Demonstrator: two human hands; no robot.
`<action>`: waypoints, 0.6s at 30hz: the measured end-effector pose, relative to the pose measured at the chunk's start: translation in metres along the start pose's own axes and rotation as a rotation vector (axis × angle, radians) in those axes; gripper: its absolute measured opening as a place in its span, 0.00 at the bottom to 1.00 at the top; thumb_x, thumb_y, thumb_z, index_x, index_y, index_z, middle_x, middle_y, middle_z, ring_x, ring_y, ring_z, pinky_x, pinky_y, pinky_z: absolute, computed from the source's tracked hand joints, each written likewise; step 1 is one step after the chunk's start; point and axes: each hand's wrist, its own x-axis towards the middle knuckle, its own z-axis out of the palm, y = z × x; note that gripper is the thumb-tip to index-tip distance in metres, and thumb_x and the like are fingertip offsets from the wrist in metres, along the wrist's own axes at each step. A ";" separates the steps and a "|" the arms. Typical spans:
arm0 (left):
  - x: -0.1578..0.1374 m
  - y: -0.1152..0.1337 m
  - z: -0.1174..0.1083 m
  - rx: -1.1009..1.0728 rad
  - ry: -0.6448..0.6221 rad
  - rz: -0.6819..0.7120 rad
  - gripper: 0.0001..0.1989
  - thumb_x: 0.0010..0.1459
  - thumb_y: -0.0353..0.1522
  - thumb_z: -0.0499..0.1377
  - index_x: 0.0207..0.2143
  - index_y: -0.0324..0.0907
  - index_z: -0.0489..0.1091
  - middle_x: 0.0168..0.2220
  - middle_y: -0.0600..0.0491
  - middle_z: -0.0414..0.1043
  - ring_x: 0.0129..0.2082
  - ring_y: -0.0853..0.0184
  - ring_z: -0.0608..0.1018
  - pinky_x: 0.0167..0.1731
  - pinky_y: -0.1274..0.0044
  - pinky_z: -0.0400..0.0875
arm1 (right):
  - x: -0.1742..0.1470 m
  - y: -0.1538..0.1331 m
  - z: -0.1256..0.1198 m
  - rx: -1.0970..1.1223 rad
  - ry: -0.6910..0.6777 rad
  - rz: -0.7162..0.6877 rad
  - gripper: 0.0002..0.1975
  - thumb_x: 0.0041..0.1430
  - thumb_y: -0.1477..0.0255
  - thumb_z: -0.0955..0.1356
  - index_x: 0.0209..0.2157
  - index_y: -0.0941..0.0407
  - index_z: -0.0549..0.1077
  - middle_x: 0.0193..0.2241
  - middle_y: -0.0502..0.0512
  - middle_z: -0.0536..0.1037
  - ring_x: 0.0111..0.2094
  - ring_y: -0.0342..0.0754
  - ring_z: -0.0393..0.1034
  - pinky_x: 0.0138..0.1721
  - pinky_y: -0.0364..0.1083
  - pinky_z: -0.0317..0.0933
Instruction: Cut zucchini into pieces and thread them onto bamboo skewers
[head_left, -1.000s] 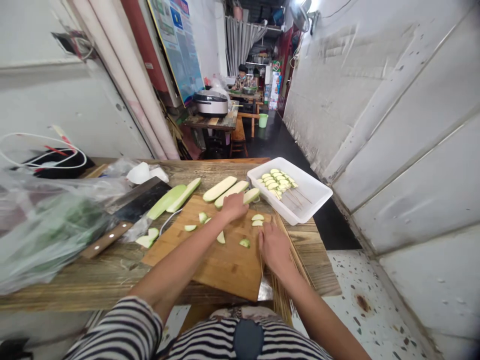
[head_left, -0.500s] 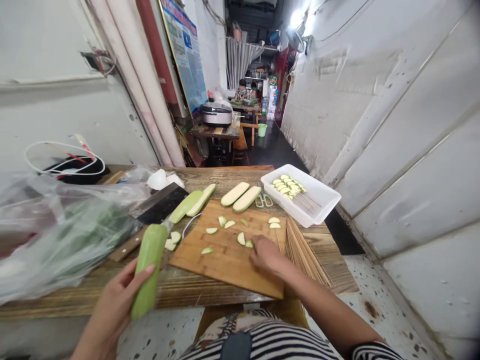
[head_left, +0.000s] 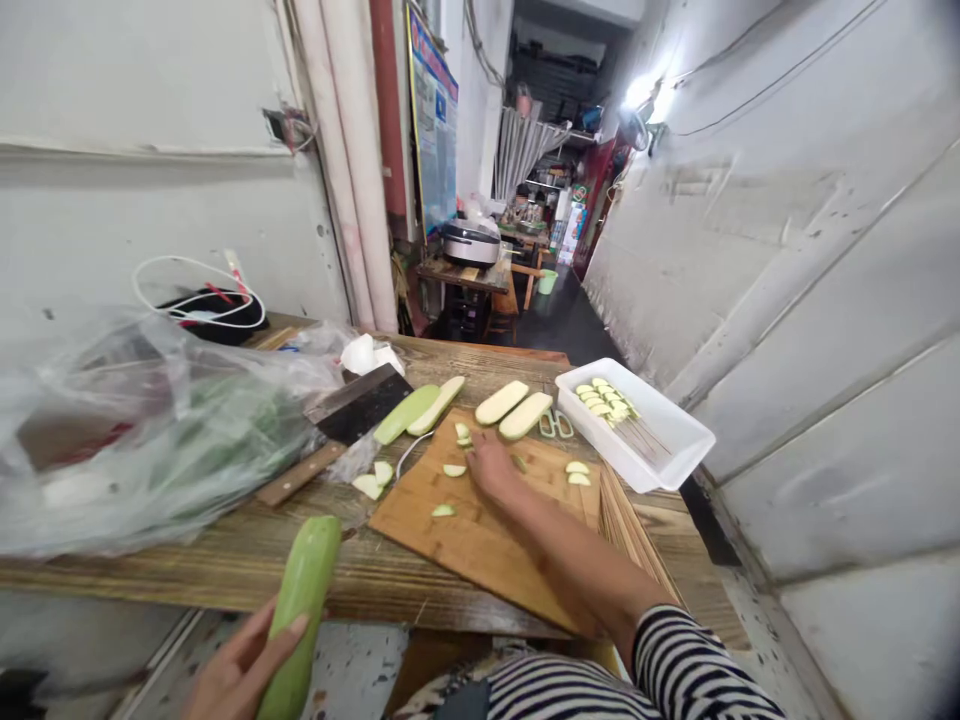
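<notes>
My left hand point(head_left: 259, 660) is wrapped round a whole pale green zucchini point(head_left: 307, 570) in front of the table edge. Over the wooden cutting board point(head_left: 442, 540), my right hand point(head_left: 493, 468) has its fingers bent down and closed at a small zucchini slice point(head_left: 465, 442); the fingertips are partly hidden. Another slice point(head_left: 461, 430) lies just beyond them. More half-round slices rest on the board, among them one slice point(head_left: 454, 470) left of the hand and a pair of slices point(head_left: 577, 473) at the right. Behind the board lie long zucchini halves point(head_left: 502, 402).
A cleaver point(head_left: 360, 405) lies left of the board, beside a plastic bag of greens point(head_left: 225, 430). Scissors point(head_left: 556, 424) sit behind the board. To the right are bamboo skewers point(head_left: 637, 540) and a white tray point(head_left: 675, 450) holding skewered slices.
My right hand has moved left and away from me across the board, to the slices near its far edge. The zucchini in my left hand is lower in view. The camera view has shifted.
</notes>
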 end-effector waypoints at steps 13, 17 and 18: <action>-0.018 0.016 -0.014 -0.201 -0.036 -0.100 0.39 0.36 0.46 0.67 0.52 0.42 0.66 0.39 0.51 0.78 0.42 0.55 0.77 0.35 0.76 0.73 | -0.015 -0.019 -0.004 0.248 -0.164 -0.186 0.14 0.63 0.69 0.65 0.49 0.58 0.67 0.49 0.57 0.70 0.44 0.51 0.69 0.43 0.54 0.65; -0.024 0.008 -0.032 -0.161 -0.026 -0.116 0.36 0.36 0.46 0.66 0.50 0.44 0.68 0.41 0.51 0.77 0.47 0.53 0.74 0.41 0.72 0.72 | -0.001 -0.070 0.006 0.580 -0.373 -0.103 0.14 0.63 0.69 0.65 0.50 0.58 0.67 0.48 0.57 0.70 0.44 0.51 0.69 0.42 0.54 0.66; -0.026 0.006 -0.037 -0.138 -0.022 -0.115 0.35 0.37 0.46 0.66 0.49 0.45 0.68 0.42 0.51 0.77 0.48 0.52 0.73 0.44 0.71 0.71 | 0.002 -0.093 0.012 0.687 -0.456 -0.075 0.14 0.63 0.69 0.65 0.49 0.58 0.68 0.48 0.57 0.70 0.43 0.50 0.70 0.42 0.53 0.66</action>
